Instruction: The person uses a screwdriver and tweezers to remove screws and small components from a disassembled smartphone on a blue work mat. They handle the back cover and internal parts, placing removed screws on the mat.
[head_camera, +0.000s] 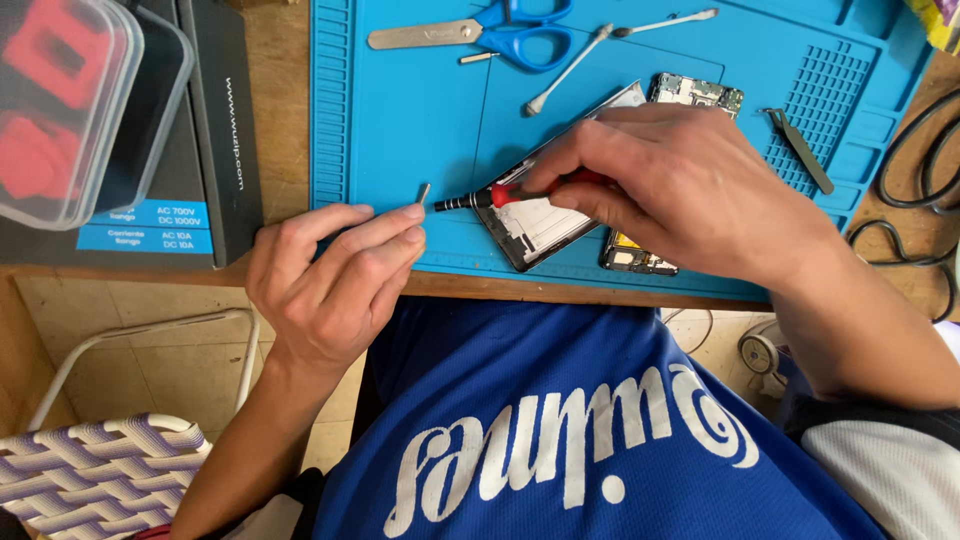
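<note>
We see the right hand (680, 185) pinching a red-handled screwdriver (490, 197) between thumb and fingers, its tip pointing left, over an opened phone (545, 225) near the front edge of the blue work mat (400, 110). The left hand (335, 275) pinches a small metal bit (424, 192) between thumb and forefinger, just left of the screwdriver tip. At far left, a clear plastic container (80, 100) holds red parts and rests on a dark box (215, 120). Blue scissors (500, 35), cotton swabs (570, 68) and tweezers (800, 150) lie farther back on the mat.
</note>
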